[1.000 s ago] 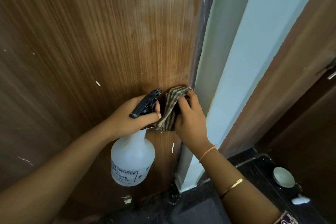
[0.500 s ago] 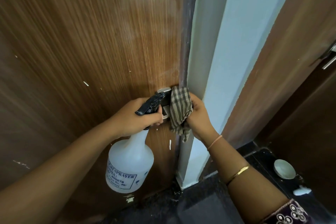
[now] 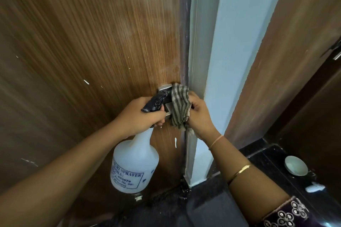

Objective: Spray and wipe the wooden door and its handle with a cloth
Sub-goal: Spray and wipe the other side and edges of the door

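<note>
Person's right up at the door (image 3: 92,42). The left hand (image 3: 142,116) is wrapped tight round the neck of the sprayer (image 3: 134,162), which hangs down in front of the wood. The right hand (image 3: 201,116) has the striped cloth (image 3: 180,105) bunched in its fingers, pressed on the metal handle (image 3: 165,88) at the door's right edge, just beside the sprayer's black head. A white bowl (image 3: 296,165) sits on the dark floor (image 3: 203,208), far right.

We see a pale blue wall (image 3: 230,61) running up the middle, with a second brown wooden panel (image 3: 287,64) to its right. Below lies a glossy black floor (image 3: 203,212) — a small white bowl (image 3: 296,165) sits on it, a white scrap (image 3: 314,188) nearby.
</note>
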### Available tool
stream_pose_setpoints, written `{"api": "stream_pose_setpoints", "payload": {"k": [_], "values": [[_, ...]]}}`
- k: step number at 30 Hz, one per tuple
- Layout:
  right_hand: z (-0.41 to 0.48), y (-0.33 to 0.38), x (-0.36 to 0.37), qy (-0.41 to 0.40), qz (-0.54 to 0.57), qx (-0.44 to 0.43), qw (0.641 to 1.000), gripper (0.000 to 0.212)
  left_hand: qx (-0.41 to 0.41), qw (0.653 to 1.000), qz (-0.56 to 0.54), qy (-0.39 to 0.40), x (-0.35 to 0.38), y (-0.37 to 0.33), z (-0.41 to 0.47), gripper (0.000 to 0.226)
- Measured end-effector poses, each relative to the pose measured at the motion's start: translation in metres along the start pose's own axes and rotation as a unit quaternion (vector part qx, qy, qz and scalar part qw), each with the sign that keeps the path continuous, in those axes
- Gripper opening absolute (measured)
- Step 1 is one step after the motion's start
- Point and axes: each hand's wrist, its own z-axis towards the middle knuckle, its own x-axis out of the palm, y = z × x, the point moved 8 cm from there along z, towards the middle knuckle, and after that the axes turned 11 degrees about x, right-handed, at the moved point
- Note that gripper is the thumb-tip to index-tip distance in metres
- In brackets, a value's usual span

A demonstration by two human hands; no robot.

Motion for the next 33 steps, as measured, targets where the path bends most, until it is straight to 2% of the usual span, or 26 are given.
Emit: {"api": "stream_pose_setpoints", "payload": {"k": [4,6,11,16,17,19,22,26,29,31,33], "values": [[-0.013,0.004,0.01,0.009,-0.056,-0.096,0.994,0.028,-0.006,1.0,-0.017,0.006,0.001,-0.002,-0.001,0.009],[-0.024,-0.017,0.019,0.032,-0.071,-0.075,0.994,0.035,-0.01,0.999,-0.027,0.019,0.003,-0.002,-0.004,0.009],[-0.023,-0.023,0.01,-0.009,-0.168,-0.073,0.983,0.042,-0.019,0.999,-0.037,0.02,0.005,0.001,-0.014,0.007],[-0.017,0.015,0.011,-0.039,-0.305,-0.185,0.933,0.037,-0.013,0.999,-0.036,0.026,0.004,-0.004,-0.017,0.01],[-0.018,0.009,0.012,-0.029,-0.328,-0.17,0.929,0.039,-0.008,0.999,-0.034,0.027,0.004,-0.006,-0.017,0.008],[-0.024,-0.014,0.013,0.007,-0.323,-0.083,0.943,0.048,0.004,0.999,-0.035,0.024,0.004,-0.007,-0.019,0.004],[-0.032,-0.033,0.009,-0.002,-0.195,0.002,0.981,0.051,0.022,0.999,-0.033,0.014,0.003,-0.008,-0.024,0.022],[-0.024,-0.007,0.006,-0.035,-0.143,-0.059,0.987,0.035,0.031,0.999,-0.038,0.008,0.007,-0.003,-0.029,0.03],[-0.015,0.023,0.006,-0.014,-0.201,-0.125,0.971,0.032,0.032,0.998,-0.046,0.003,0.008,0.0,-0.031,0.032],[-0.011,0.018,0.007,0.009,-0.27,-0.088,0.959,0.044,0.033,0.998,-0.049,0.004,0.008,0.001,-0.032,0.026],[-0.016,-0.009,0.006,0.033,-0.301,-0.011,0.953,0.059,0.037,0.998,-0.056,-0.003,0.006,0.002,-0.033,0.022]]}}
